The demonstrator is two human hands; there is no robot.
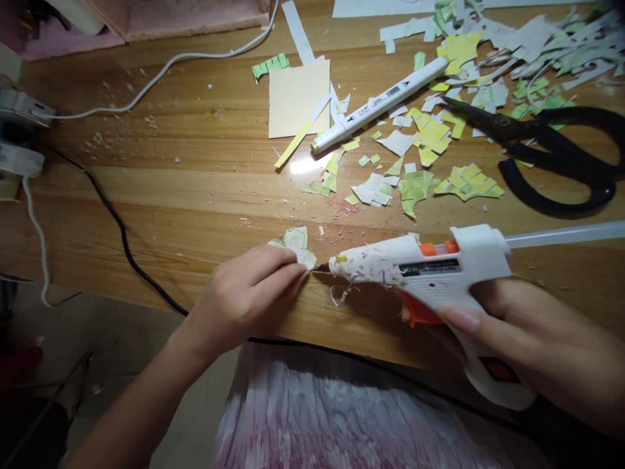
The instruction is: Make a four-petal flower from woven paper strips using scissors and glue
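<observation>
My right hand (527, 332) is wrapped round the handle of a white hot glue gun (469, 277) with an orange trigger. A clear glue stick (566, 233) sticks out of its back end. The gun's dark nozzle points left, right at the fingertips of my left hand (254, 286). Those fingers are pinched on a small paper flower (297, 241), white with green-edged petals, close above the table. Part of the flower is hidden under my fingers. Thin strands of glue (344, 294) dangle beneath the nozzle.
Black-handled scissors (551, 150) lie at the right, near green, yellow and white paper scraps (430, 133). A white marker (381, 104) rests beside a cream paper square (297, 98). A black cord (117, 221) and a white cable (170, 62) cross the wooden table (219, 176) at the left.
</observation>
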